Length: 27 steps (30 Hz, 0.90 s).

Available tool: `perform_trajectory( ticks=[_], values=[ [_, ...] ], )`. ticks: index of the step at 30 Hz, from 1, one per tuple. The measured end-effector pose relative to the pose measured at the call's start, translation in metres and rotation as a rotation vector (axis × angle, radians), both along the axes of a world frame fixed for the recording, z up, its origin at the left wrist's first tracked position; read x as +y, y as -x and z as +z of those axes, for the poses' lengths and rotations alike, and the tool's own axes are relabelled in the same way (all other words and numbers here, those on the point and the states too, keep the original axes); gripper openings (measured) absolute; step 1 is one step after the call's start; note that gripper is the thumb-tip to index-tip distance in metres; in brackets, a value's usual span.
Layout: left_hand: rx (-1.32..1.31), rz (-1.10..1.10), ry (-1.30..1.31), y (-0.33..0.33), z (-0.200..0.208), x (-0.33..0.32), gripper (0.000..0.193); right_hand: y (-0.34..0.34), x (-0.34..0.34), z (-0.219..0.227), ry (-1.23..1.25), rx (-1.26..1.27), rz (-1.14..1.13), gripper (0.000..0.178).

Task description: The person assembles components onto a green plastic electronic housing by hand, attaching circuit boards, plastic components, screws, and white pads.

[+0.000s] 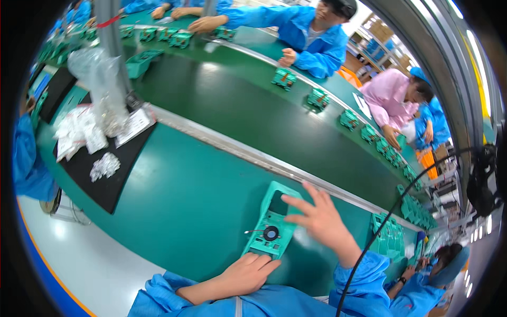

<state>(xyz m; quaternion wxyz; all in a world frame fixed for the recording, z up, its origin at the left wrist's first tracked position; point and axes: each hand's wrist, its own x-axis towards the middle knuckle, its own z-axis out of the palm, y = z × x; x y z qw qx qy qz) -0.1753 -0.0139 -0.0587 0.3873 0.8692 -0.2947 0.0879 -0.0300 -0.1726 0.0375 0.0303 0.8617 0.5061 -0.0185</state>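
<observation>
A green plastic housing (285,231) lies tilted on the bench in front of me. Set in its lower half is a small round black fan (271,233), with thin wires and a small connector (246,232) reaching out past the left edge. The upper part has a dark rectangular area (278,203). My left hand (248,273) grips the near end of the housing, fingers curled at its edge, thumb out of sight. Over the housing's upper right side hovers my right hand (318,217), fingers spread and apparently holding nothing; it covers part of that side.
Beyond a metal rail (227,150), a dark green conveyor (211,95) carries several green assemblies (318,99). White packets (79,129) and small clear parts (105,167) lie on a black mat at left. More green housings (388,238) stand at right. A black cable (378,231) hangs across. Co-workers sit around.
</observation>
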Motion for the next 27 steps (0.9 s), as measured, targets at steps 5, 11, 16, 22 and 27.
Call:
perform_trajectory(
  ticks=[5, 11, 16, 22, 27],
  values=[
    [-0.134, 0.064, 0.092, -0.007, 0.003, 0.011, 0.037, 0.027, -0.044, -0.036, -0.262, -0.195, -0.249, 0.017],
    [-0.170, 0.248, 0.020, 0.000, 0.009, 0.013, 0.027, 0.075, -0.111, -0.070, -0.413, -0.468, -0.554, 0.011],
    [-0.068, 0.242, 0.035, -0.001, 0.004, 0.008, 0.023, 0.094, -0.171, -0.086, -0.358, -0.686, -1.046, 0.010],
    [-0.108, 0.262, 0.030, -0.002, 0.012, 0.006, 0.024, 0.079, -0.234, -0.088, -0.302, -0.867, -1.298, 0.012],
    [-0.090, 0.283, 0.012, -0.010, 0.009, 0.003, 0.024, 0.060, -0.282, -0.094, -0.237, -0.930, -1.385, 0.012]
  ],
)
